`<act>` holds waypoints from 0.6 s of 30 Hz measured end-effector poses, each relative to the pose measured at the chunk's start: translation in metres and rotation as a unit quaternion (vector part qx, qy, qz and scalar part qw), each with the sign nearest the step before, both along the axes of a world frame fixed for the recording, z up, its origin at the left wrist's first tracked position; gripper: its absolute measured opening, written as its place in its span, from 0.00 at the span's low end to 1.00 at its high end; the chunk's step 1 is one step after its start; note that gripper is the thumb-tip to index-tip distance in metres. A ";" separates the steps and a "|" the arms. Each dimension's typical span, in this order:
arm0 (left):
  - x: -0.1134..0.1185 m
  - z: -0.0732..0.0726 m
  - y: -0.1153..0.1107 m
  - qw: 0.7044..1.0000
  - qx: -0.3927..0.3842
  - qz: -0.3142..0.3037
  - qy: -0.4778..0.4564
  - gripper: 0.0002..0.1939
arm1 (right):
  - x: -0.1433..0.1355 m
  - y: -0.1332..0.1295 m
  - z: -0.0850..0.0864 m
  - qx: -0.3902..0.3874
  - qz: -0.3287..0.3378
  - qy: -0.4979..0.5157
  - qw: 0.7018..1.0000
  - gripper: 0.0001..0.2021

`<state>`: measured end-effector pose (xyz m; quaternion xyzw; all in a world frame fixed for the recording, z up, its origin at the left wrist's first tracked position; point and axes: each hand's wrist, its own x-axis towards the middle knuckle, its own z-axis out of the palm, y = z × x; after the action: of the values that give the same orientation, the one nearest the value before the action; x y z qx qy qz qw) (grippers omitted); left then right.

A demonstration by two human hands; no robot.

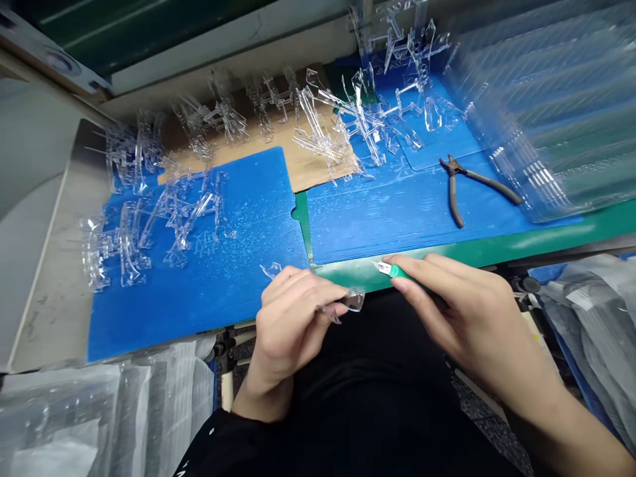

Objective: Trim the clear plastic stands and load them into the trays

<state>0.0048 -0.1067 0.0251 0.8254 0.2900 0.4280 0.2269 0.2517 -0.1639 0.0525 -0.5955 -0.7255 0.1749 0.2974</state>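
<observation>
My left hand (295,318) is closed around a clear plastic part (354,300). One end of it sticks out past the fingertips, and another clear tip shows beyond the knuckles; the middle is hidden by my fingers. In my right hand (462,301) is a craft knife (396,270) with a green handle, pinched near its blade. The blade points left toward the plastic part, with a gap between them. Both hands hover at the table's front edge, over my dark clothing.
Clear moulded plastic pieces (129,242) lie across blue sheets (238,199) and brown cardboard (268,142). Grey-handled side cutters (460,175) rest open on the right. Stacked clear trays (561,112) stand at far right. Bagged goods (109,411) sit below the table on both sides.
</observation>
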 end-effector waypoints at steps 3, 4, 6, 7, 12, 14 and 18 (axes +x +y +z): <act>-0.001 -0.001 -0.004 0.992 -0.105 -0.002 -0.067 0.04 | -0.002 0.003 0.001 -0.007 0.016 0.108 0.994 0.11; -0.001 -0.001 -0.006 0.986 -0.142 0.002 -0.087 0.04 | -0.004 0.004 0.003 -0.018 0.019 0.152 0.988 0.11; 0.000 -0.002 -0.010 0.973 -0.202 0.001 -0.109 0.05 | -0.009 0.007 0.007 -0.061 0.027 0.241 0.968 0.13; 0.001 -0.003 -0.012 0.968 -0.224 -0.005 -0.114 0.06 | -0.011 0.008 0.009 -0.083 0.031 0.280 0.956 0.13; 0.006 -0.006 -0.019 0.952 -0.266 -0.045 -0.142 0.05 | -0.021 0.014 0.017 -0.107 0.050 0.358 0.926 0.07; 0.007 -0.007 -0.020 0.954 -0.256 -0.052 -0.147 0.05 | -0.023 0.014 0.018 -0.103 0.051 0.357 0.927 0.08; 0.006 -0.009 -0.018 0.960 -0.239 -0.058 -0.137 0.05 | -0.023 0.013 0.017 -0.107 0.050 0.360 0.925 0.05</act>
<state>0.0107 -0.1252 0.0159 0.6959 0.3018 0.4411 0.4796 0.2288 -0.1512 0.0697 -0.4832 -0.5754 0.4690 0.4642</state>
